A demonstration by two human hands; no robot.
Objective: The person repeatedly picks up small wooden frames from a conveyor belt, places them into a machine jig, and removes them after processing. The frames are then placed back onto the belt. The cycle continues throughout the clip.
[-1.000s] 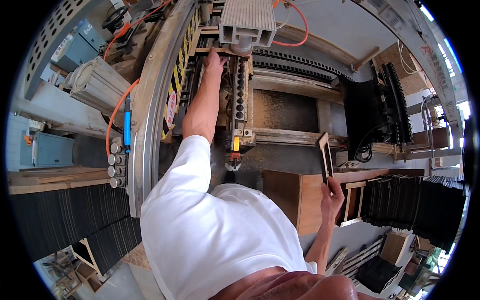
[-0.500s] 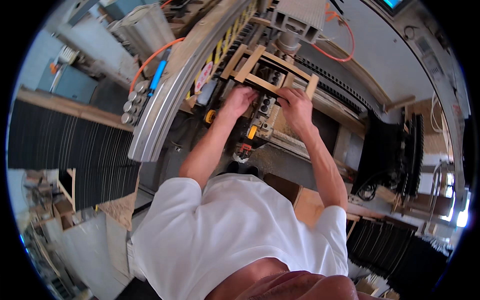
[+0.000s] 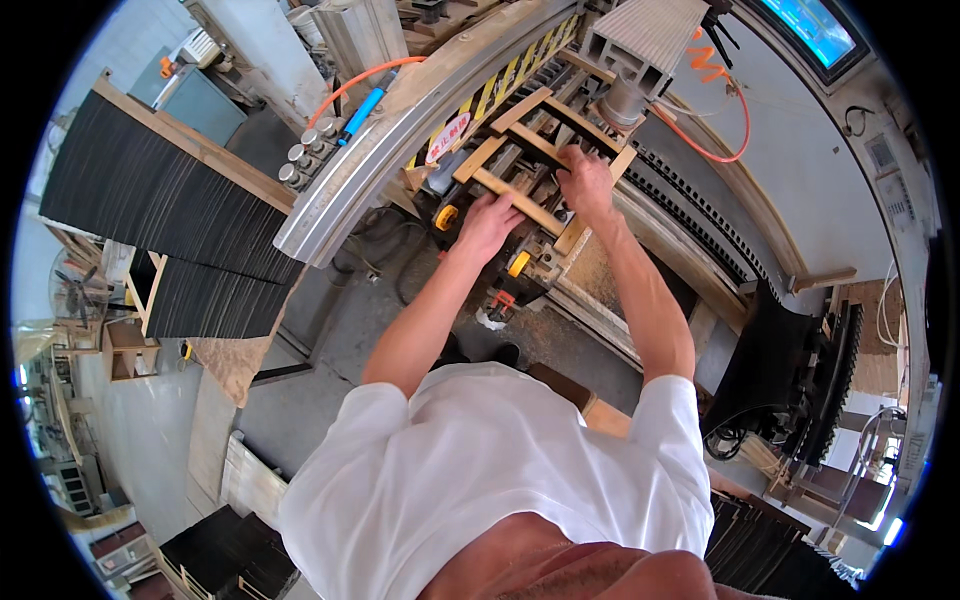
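single head cam view, left one of a side-by-side pair, super wide fisheye in a dark round rim, pointing steeply down from above the white shirt (image 3: 500, 450), pretty close in, both hands (image 3: 588, 187) upper middle, metal rail (image 3: 375, 160) bowed by the lens

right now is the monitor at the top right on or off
On: the monitor glows bright blue across its visible screen.

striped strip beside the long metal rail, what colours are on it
The strip is yellow and black, best seen in the head view.
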